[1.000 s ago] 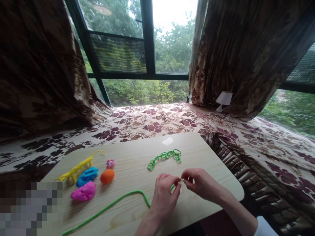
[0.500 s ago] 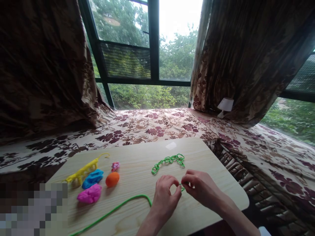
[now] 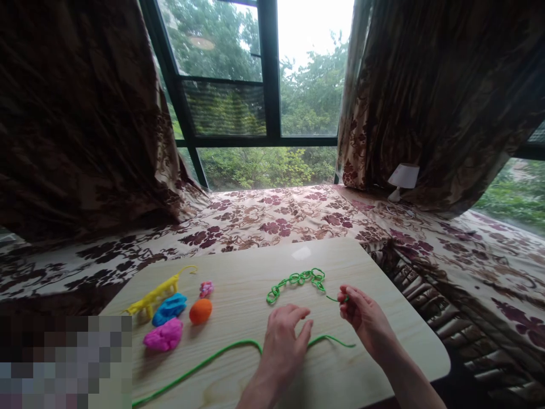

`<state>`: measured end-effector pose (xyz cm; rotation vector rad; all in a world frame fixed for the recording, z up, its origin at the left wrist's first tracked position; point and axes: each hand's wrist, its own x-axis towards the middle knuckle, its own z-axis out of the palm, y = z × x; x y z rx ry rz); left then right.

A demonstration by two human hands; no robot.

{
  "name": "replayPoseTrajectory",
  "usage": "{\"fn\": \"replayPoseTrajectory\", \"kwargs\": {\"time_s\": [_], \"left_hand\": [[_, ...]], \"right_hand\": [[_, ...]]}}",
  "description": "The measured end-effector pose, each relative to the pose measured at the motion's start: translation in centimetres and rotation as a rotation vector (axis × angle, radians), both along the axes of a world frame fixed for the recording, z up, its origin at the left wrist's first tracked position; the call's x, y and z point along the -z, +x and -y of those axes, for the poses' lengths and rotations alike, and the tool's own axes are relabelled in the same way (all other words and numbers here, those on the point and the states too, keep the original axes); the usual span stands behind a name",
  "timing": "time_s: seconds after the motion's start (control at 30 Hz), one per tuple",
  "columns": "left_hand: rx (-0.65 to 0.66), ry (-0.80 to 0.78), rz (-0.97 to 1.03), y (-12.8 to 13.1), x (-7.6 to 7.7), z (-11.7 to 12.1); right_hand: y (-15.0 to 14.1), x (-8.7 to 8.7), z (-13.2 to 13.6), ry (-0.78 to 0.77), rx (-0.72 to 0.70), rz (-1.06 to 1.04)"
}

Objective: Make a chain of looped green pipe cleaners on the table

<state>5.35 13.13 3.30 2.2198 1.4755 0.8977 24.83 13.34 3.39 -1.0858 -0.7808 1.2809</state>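
Observation:
My right hand [image 3: 361,315] pinches a short, thin green clay strand [image 3: 332,298] above the table, its free end sticking out to the left. Thumb and fingers spread apart, my left hand [image 3: 286,335] hovers over a long green clay rope [image 3: 204,362] and holds nothing. That rope runs from the lower left, passes behind the left hand, and its thin end shows on the other side. Beyond both hands lies a chain of green clay rings [image 3: 293,278], curved in an arc.
On the table's [image 3: 242,272] left side lie an orange ball [image 3: 200,312], a magenta lump [image 3: 164,335], a blue lump [image 3: 169,308], a small pink piece [image 3: 206,289] and a yellow comb-like strip [image 3: 155,294]. A small white lamp [image 3: 403,176] stands on the flowered ledge cover.
My hands have moved apart. The right one has drawn a short green strand away to the right and up; the left has opened, and the rope's end now lies visible between them.

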Motion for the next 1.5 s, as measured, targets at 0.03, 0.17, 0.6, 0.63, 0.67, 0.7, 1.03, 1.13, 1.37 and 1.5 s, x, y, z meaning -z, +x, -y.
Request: {"fn": "replayPoseTrajectory", "kwargs": {"time_s": [0.03,0.17,0.6,0.63,0.67,0.7,1.03,1.13,1.37,1.5], "left_hand": [[-0.070,0.011,-0.025,-1.1,0.2,-0.5],[-0.293,0.032,-0.084,-4.7,1.1,-2.2],[-0.336,0.053,-0.058,-3.9,1.9,-4.3],[-0.328,0.045,-0.036,-4.0,1.9,-4.4],[-0.319,0.034,-0.010,-4.1,1.8,-4.4],[-0.310,0.020,0.020,-4.2,1.7,-4.4],[-0.194,-0.247,0.438,-4.9,1.6,-3.4],[-0.186,-0.289,0.509,-4.9,1.7,-3.3],[-0.175,-0.332,0.587,-4.9,1.6,-3.4],[-0.179,-0.345,0.609,-4.9,1.3,-3.3]], "right_hand": [[-0.3,-0.1,0.0,-0.012,-0.011,-0.075],[-2.7,-0.2,-0.6,-0.001,-0.079,-0.247],[-8.0,2.0,-1.6,0.048,-0.098,-0.012],[-8.0,1.9,-1.5,0.053,-0.094,-0.001],[-8.0,1.7,-1.5,0.058,-0.091,0.006],[-8.0,1.6,-1.5,0.065,-0.091,0.006],[-9.5,1.4,-1.6,0.057,-0.098,-0.139],[-9.9,1.7,-1.6,0.044,-0.086,-0.202],[-10.4,1.9,-1.6,0.041,-0.092,-0.220],[-10.7,2.1,-1.7,0.023,-0.098,-0.216]]}}
